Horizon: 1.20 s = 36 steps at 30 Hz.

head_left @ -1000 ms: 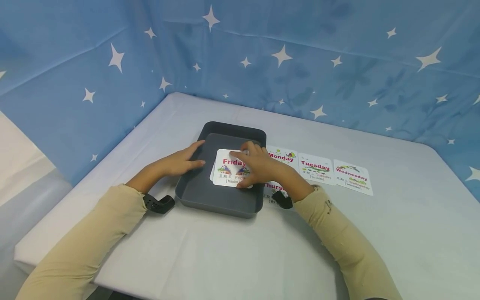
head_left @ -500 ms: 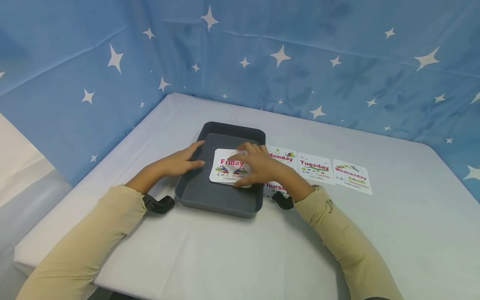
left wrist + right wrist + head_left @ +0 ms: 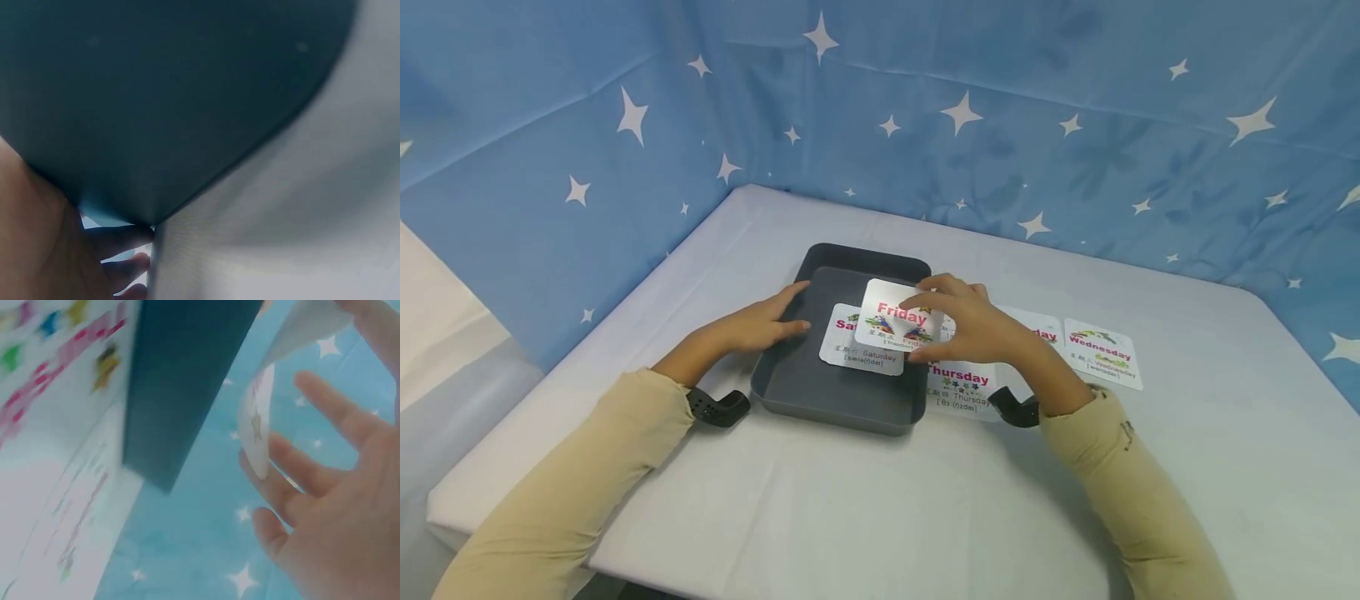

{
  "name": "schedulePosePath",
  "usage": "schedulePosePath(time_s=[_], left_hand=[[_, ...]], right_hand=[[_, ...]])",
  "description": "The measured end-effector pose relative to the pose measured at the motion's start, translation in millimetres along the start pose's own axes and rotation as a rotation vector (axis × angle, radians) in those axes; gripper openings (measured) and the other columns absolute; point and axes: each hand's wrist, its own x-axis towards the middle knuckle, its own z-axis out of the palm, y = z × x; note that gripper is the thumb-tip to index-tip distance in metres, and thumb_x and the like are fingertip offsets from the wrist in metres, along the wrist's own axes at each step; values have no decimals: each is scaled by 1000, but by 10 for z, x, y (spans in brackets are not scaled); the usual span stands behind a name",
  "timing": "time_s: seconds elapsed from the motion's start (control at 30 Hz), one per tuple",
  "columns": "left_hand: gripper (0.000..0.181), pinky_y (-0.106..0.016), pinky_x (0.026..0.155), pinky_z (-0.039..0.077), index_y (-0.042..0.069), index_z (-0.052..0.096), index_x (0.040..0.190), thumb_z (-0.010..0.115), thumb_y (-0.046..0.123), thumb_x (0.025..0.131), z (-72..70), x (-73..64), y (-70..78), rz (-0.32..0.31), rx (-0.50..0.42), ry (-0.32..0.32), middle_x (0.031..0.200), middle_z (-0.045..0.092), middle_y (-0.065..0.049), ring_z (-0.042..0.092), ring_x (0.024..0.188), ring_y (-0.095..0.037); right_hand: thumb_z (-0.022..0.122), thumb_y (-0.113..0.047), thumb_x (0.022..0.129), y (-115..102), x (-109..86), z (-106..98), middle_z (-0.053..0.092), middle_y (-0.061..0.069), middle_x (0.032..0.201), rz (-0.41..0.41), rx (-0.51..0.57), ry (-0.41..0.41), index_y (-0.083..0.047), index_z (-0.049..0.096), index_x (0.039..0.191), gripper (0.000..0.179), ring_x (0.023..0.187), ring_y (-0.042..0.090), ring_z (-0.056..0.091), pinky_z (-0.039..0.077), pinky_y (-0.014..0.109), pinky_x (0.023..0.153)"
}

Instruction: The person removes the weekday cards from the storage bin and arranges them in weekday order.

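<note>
1. Head view: the Friday card (image 3: 891, 321) lies left of the right hand (image 3: 973, 329), raised above the tray (image 3: 820, 396); the fingers, bent and partly spread, pinch it with the thumb near its lower edge; it is nearly square, so I see no telling long axis; the right hand is clearly nearer, since the left hand (image 3: 756, 325) is across at the tray's left wall, its fingers fairly straight and holding no card; the Saturday card (image 3: 859, 360) lies in the tray, partly covered by the raised card; to the right are the tray's rim, then the Thursday card (image 3: 964, 392), the half-hidden Tuesday card (image 3: 1036, 323) and the Wednesday card (image 3: 1105, 354), all on the white counter (image 3: 850, 508); that rim and row stand in the way on that side.

2. Left wrist view: the tray's dark surface looms large; the fingers are at its edge, low in view; how firmly they press, I cannot tell.

3. Right wrist view: the Friday card bows between fingers at its top and bottom, the others loosely spread; the tray's wall stands apart from it; a lettered card (image 3: 59, 369) is blurred beyond, with a starry curtain (image 3: 194, 540) behind.
</note>
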Motion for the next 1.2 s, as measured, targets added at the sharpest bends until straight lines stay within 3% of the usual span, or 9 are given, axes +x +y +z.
schedulePosePath(time_s=[0.33, 0.53, 0.77, 1.03, 1.2], left_hand=[[71, -56, 109, 15, 8, 1, 147, 43, 33, 96, 1, -5, 19, -11, -1, -3, 152, 4, -23, 11, 138, -42], [71, -57, 109, 15, 9, 0, 147, 42, 34, 96, 6, -22, 12, -15, 13, -2, 152, 4, -23, 11, 137, -43], [71, -58, 109, 14, 10, 1, 147, 41, 36, 96, 2, -27, 36, -16, 12, -3, 152, 4, -23, 10, 137, -43], [70, -58, 108, 15, 7, 1, 147, 41, 33, 96, -6, -45, 57, -13, 15, -4, 151, 4, -25, 12, 136, -45], [70, -58, 108, 15, 6, 2, 147, 42, 33, 96, -10, -37, 77, -15, 14, -7, 151, 4, -25, 12, 136, -45]], right_hand=[[79, -38, 67, 294, -409, -22, 33, 6, 140, 111, 24, -105, -26, 53, 127, 66, 122, 35, 32, 34, 53, 93], [81, -32, 66, 418, -758, -85, 30, 9, 142, 123, -14, -132, -26, 49, 129, 70, 120, 39, 33, 38, 55, 89], [83, -28, 63, 574, -1174, -176, 35, 11, 135, 175, -53, -195, -26, 49, 129, 74, 119, 34, 39, 43, 51, 87], [81, -35, 63, 676, -1315, -304, 35, 13, 132, 252, -27, -333, -21, 48, 129, 76, 115, 32, 41, 44, 49, 86], [81, -36, 63, 713, -1328, -265, 33, 12, 133, 278, -37, -367, -23, 46, 132, 79, 114, 31, 40, 43, 45, 83]])
